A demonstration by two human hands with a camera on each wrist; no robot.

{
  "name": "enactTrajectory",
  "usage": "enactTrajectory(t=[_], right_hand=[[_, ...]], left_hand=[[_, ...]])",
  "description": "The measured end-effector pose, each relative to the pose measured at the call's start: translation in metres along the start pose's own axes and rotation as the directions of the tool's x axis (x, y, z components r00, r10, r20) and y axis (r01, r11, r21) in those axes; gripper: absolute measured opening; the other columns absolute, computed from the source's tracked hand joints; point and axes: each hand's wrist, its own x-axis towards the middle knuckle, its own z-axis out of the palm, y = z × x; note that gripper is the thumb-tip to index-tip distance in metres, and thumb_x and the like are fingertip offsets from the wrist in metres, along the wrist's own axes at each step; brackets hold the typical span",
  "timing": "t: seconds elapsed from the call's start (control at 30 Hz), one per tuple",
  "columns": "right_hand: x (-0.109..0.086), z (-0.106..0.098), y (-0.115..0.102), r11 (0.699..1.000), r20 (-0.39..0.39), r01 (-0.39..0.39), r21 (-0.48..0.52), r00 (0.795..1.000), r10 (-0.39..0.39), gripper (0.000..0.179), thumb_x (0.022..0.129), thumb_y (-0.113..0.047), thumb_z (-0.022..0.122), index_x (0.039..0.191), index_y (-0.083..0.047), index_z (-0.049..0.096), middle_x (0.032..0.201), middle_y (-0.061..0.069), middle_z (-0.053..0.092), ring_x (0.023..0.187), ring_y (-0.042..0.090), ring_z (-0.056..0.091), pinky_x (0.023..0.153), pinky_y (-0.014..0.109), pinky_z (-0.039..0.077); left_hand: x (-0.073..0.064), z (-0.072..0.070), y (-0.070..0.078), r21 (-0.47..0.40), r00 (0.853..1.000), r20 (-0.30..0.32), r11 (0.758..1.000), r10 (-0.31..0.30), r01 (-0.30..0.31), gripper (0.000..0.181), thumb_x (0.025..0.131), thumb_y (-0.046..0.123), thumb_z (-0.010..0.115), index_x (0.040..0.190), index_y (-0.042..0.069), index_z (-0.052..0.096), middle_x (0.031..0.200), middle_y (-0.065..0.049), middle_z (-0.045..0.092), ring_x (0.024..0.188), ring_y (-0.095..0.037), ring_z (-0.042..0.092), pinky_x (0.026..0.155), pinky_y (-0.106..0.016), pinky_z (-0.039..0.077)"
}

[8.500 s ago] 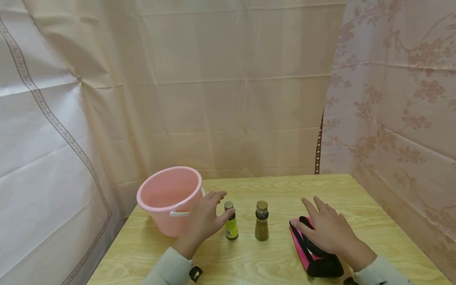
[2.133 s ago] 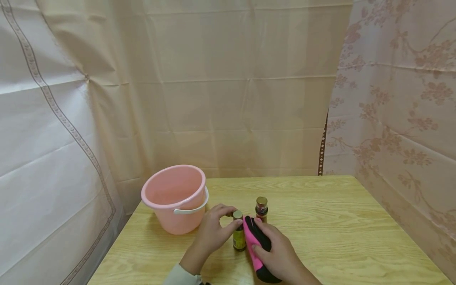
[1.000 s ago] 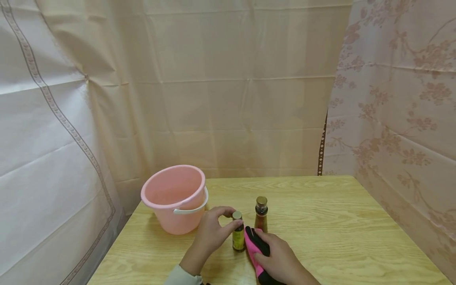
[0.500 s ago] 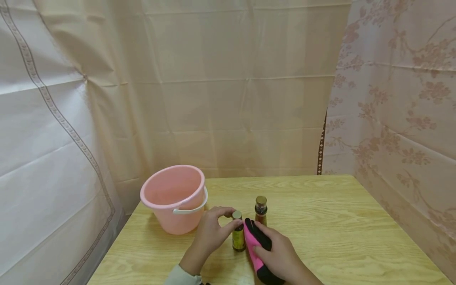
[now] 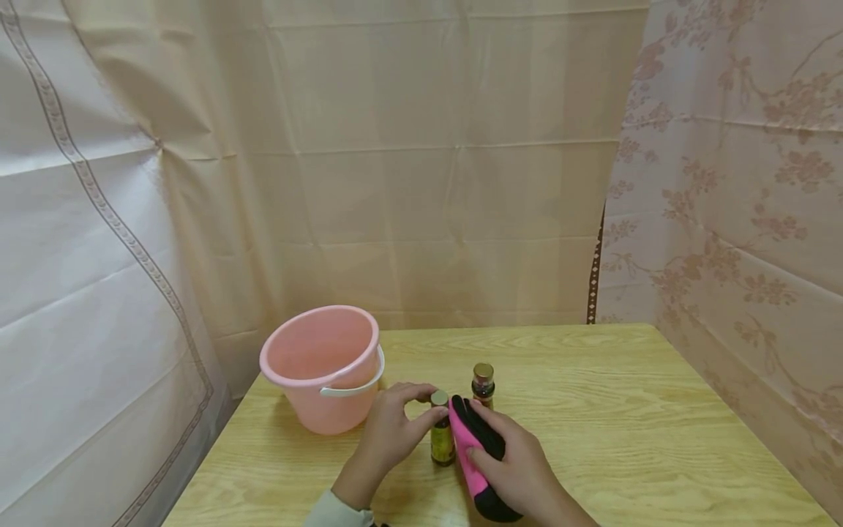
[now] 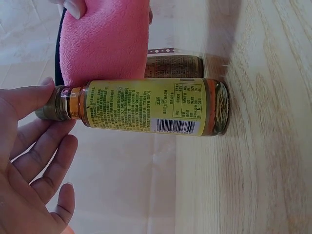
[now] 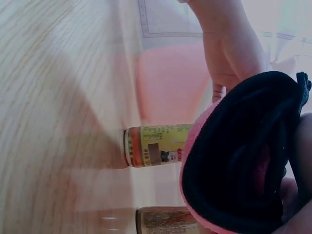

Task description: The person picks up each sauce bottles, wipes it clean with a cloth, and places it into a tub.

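A small glass bottle [image 5: 443,444] with a gold cap and a yellow-green label stands upright on the wooden table. My left hand [image 5: 388,430] pinches its cap and neck between thumb and fingers, the other fingers spread loosely. From the right, my right hand [image 5: 519,467] grips a pink plush pad [image 5: 469,450] with black trim and backing. In the left wrist view the pink face [image 6: 107,41] lies along the side of the bottle [image 6: 141,107], by its neck and upper label. The right wrist view shows the pad's dark folded back [image 7: 234,161].
Behind the pad stands a second gold-capped bottle [image 5: 484,382], its lower part hidden. A pink bucket [image 5: 332,411] with a white handle [image 5: 358,388] is at the left of the wooden table [image 5: 593,410]. Cloth curtains [image 5: 428,183] hang at the back and sides.
My right hand has taken the pad from the table's right side to the bottle; lately it shifts down, then back up along it. My left hand has taken the bottle's neck.
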Motion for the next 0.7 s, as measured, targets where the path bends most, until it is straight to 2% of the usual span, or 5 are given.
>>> enactTrajectory(t=[0.2, 0.5, 0.7], right_hand=[[0.001, 0.001, 0.005, 1.000, 0.052, -0.010, -0.017, 0.999, 0.011, 0.066, 0.091, -0.030, 0.078, 0.151, -0.039, 0.051, 0.149, 0.004, 0.058, 0.123, 0.023, 0.061, 0.088, 0.039, 0.054], [0.002, 0.005, 0.012, 0.999, 0.053, -0.007, -0.041, 0.999, 0.009, 0.067, 0.090, -0.030, 0.078, 0.152, -0.037, 0.051, 0.147, 0.003, 0.059, 0.123, 0.020, 0.060, 0.092, 0.039, 0.052], [0.003, 0.008, 0.016, 0.999, 0.063, -0.007, -0.045, 0.998, 0.010, 0.067, 0.089, -0.030, 0.078, 0.151, -0.033, 0.053, 0.146, 0.005, 0.060, 0.123, 0.021, 0.060, 0.093, 0.041, 0.052]], left_hand=[[0.000, 0.000, 0.001, 0.000, 1.000, 0.005, 1.000, -0.002, 0.002, 0.029, 0.087, 0.037, 0.083, 0.110, 0.020, 0.080, 0.098, 0.010, 0.077, 0.093, -0.006, 0.068, 0.085, -0.038, 0.057], [0.000, 0.001, 0.002, 0.008, 1.000, 0.012, 1.000, -0.008, 0.008, 0.027, 0.087, 0.035, 0.084, 0.110, 0.020, 0.080, 0.098, 0.011, 0.077, 0.092, -0.005, 0.067, 0.084, -0.033, 0.055], [0.001, 0.000, 0.002, 0.004, 0.999, 0.023, 1.000, -0.025, 0.025, 0.028, 0.088, 0.037, 0.083, 0.111, 0.021, 0.080, 0.098, 0.011, 0.076, 0.094, -0.006, 0.067, 0.085, -0.034, 0.055]])
